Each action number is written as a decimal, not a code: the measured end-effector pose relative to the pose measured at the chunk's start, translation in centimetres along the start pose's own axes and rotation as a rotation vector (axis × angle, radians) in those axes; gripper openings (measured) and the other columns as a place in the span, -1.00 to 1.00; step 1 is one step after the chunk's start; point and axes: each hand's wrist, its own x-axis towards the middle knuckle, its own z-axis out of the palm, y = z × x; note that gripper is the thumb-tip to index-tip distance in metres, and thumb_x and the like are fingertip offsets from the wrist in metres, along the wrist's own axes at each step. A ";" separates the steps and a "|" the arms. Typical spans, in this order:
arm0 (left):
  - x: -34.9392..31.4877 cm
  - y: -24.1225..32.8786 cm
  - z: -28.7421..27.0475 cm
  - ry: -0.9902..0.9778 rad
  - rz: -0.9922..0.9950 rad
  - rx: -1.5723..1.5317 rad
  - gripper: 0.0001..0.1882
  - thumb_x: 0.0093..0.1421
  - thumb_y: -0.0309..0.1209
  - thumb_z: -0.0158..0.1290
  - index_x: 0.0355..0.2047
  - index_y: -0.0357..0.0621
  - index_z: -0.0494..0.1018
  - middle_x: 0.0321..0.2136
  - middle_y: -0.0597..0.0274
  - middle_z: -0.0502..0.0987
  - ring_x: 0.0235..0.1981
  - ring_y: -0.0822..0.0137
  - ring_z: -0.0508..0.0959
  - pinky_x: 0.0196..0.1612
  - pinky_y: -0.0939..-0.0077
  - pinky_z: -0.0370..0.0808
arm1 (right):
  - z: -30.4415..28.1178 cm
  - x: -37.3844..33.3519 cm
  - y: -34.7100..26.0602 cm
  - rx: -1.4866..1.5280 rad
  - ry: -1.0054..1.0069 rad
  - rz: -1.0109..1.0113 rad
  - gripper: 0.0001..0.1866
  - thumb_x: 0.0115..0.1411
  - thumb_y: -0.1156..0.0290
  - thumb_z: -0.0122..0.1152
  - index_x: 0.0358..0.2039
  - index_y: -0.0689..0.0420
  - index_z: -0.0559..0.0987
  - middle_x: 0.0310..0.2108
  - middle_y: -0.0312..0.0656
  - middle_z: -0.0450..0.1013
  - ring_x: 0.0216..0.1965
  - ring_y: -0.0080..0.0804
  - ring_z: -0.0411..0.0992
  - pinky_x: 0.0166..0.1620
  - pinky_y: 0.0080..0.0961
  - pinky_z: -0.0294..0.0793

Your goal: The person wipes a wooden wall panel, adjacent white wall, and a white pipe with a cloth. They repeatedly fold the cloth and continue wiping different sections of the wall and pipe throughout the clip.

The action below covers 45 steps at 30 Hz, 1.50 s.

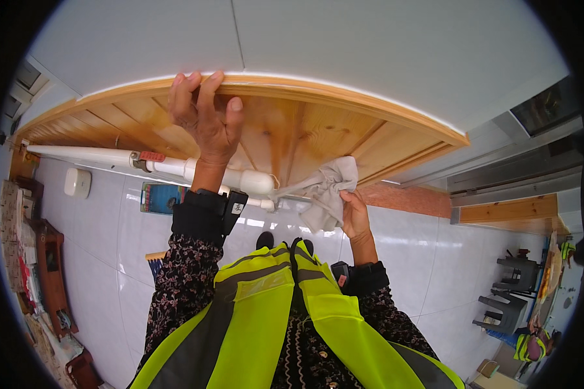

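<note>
My left hand (pixel 204 117) reaches up and grips the front edge of a wooden shelf (pixel 285 123), fingers curled over its rim. My right hand (pixel 353 214) holds a grey cloth (pixel 331 188) bunched against the underside of the shelf near a thin white pipe. A thicker white pipe (pixel 110 157) with a red valve handle (pixel 152 156) runs along under the shelf, passing behind my left wrist. Both forearms wear dark floral sleeves with black wrist straps, and a yellow high-visibility vest (pixel 272 324) fills the lower middle.
White tiles (pixel 110 233) cover the surface below. A white box (pixel 77 182) sits on the tiles at left, a wooden rack (pixel 48 272) with items further left. Grey plastic chairs (pixel 506 305) and another person in a yellow vest (pixel 532 347) appear at right.
</note>
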 end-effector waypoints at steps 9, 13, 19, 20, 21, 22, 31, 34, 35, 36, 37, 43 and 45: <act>0.1 0.3 -0.8 -0.086 -0.033 0.010 -0.62 0.07 -0.24 0.00 -0.09 -0.02 0.38 -0.03 0.24 0.19 0.11 0.12 0.08 0.12 0.20 -0.01 | 6.1 -1.9 -2.0 0.103 -0.163 -0.012 -0.42 0.12 0.22 0.03 0.10 0.22 0.17 0.00 -0.14 0.27 0.00 -0.32 0.28 0.05 -0.35 0.29; 1.0 1.3 -1.7 -0.154 -0.015 -0.011 -0.59 0.05 -0.28 0.03 -0.07 -0.05 0.36 -0.01 0.22 0.17 0.12 0.08 0.09 0.11 0.18 0.01 | 8.2 -2.3 -3.5 -0.288 -0.141 0.019 -0.40 0.11 0.28 0.04 0.12 0.23 0.14 0.02 -0.16 0.24 0.02 -0.40 0.24 0.06 -0.39 0.27; 2.2 5.8 -7.5 -0.561 -0.101 -0.212 -0.55 0.06 -0.28 0.05 -0.04 -0.15 0.33 -0.05 0.03 0.25 0.06 0.04 0.20 0.10 0.17 0.05 | 11.3 -3.0 -4.1 -0.356 -0.128 -0.055 -0.48 0.10 0.42 -0.06 0.09 0.27 0.19 0.00 -0.17 0.27 -0.01 -0.42 0.24 0.08 -0.51 0.16; 2.1 6.6 -7.9 -0.645 -0.205 -0.323 -0.55 0.06 -0.27 0.06 -0.05 -0.17 0.34 -0.09 0.04 0.29 0.02 0.10 0.25 0.07 0.23 0.11 | 11.6 -3.1 -4.2 -0.389 -0.132 -0.040 -0.50 0.10 0.42 -0.07 0.07 0.28 0.21 0.00 -0.17 0.27 -0.01 -0.43 0.24 0.08 -0.53 0.15; 1.9 7.5 -8.1 -0.721 -0.323 -0.438 -0.56 0.07 -0.26 0.07 -0.06 -0.20 0.34 -0.13 0.06 0.33 -0.03 0.16 0.30 0.04 0.29 0.16 | 11.8 -3.1 -4.3 -0.416 -0.155 -0.031 -0.52 0.10 0.43 -0.08 0.06 0.28 0.24 0.00 -0.18 0.27 -0.01 -0.44 0.23 0.08 -0.54 0.14; 1.6 8.1 -8.3 -0.795 -0.437 -0.550 -0.56 0.08 -0.26 0.08 -0.07 -0.22 0.35 -0.18 0.07 0.37 -0.07 0.22 0.35 0.01 0.34 0.22 | 12.0 -3.1 -4.4 -0.444 -0.154 -0.008 -0.54 0.11 0.43 -0.09 0.04 0.29 0.26 0.00 -0.18 0.27 -0.01 -0.45 0.23 0.07 -0.56 0.13; -1.4 7.7 -8.8 -0.866 -1.172 -0.994 -0.72 0.25 -0.28 -0.10 -0.34 -0.30 0.40 -0.51 0.45 0.38 -0.47 0.67 0.29 -0.42 0.79 0.25 | 13.5 -3.6 -4.2 -0.760 -0.303 0.082 -0.67 0.19 0.36 -0.05 -0.10 0.31 0.38 -0.23 -0.25 0.38 -0.19 -0.55 0.28 -0.08 -0.63 0.24; -1.8 7.6 -8.8 -0.815 -1.162 -0.890 -0.71 0.25 -0.26 -0.10 -0.36 -0.30 0.41 -0.54 0.46 0.36 -0.49 0.67 0.28 -0.46 0.78 0.23 | 13.5 -3.4 -3.6 -0.797 -0.271 0.095 -0.71 0.20 0.37 -0.04 -0.14 0.30 0.40 -0.30 -0.29 0.39 -0.26 -0.61 0.28 -0.17 -0.68 0.28; -1.8 7.6 -8.9 -0.803 -1.172 -0.857 -0.70 0.25 -0.26 -0.10 -0.37 -0.30 0.41 -0.55 0.47 0.36 -0.49 0.67 0.27 -0.46 0.78 0.23 | 13.4 -3.3 -3.6 -0.812 -0.265 0.103 -0.71 0.20 0.37 -0.04 -0.15 0.30 0.41 -0.31 -0.30 0.39 -0.27 -0.62 0.28 -0.18 -0.68 0.28; -1.7 7.6 -8.9 -0.800 -1.217 -0.863 -0.70 0.25 -0.26 -0.10 -0.38 -0.30 0.41 -0.56 0.47 0.36 -0.50 0.67 0.27 -0.46 0.78 0.23 | 13.2 -3.2 -3.5 -0.827 -0.259 0.110 -0.72 0.20 0.37 -0.04 -0.16 0.30 0.41 -0.32 -0.31 0.39 -0.28 -0.63 0.28 -0.20 -0.68 0.28; -1.5 7.4 -9.0 -0.800 -1.267 -0.864 -0.69 0.25 -0.25 -0.10 -0.39 -0.30 0.42 -0.56 0.46 0.36 -0.50 0.67 0.27 -0.47 0.78 0.23 | 13.1 -3.1 -3.5 -0.842 -0.253 0.116 -0.72 0.20 0.37 -0.04 -0.17 0.30 0.42 -0.33 -0.32 0.39 -0.29 -0.64 0.28 -0.21 -0.68 0.28; -0.6 6.8 -9.9 -0.922 -1.350 -1.084 -0.68 0.15 -0.30 0.04 -0.18 -0.28 0.33 -0.38 0.36 0.42 -0.35 0.59 0.37 -0.29 0.72 0.34 | 13.1 -3.2 -3.1 -0.597 -0.201 0.122 -0.75 0.21 0.34 -0.08 -0.25 0.28 0.43 -0.37 -0.32 0.39 -0.32 -0.66 0.31 -0.26 -0.71 0.30; -0.7 7.1 -10.2 -0.973 -1.342 -1.137 -0.55 0.09 -0.35 0.10 -0.06 -0.27 0.26 -0.26 0.30 0.41 -0.24 0.51 0.39 -0.17 0.65 0.34 | 13.1 -3.3 -3.2 -0.432 -0.161 0.112 -0.74 0.23 0.32 -0.09 -0.24 0.27 0.42 -0.36 -0.31 0.41 -0.31 -0.65 0.32 -0.25 -0.72 0.31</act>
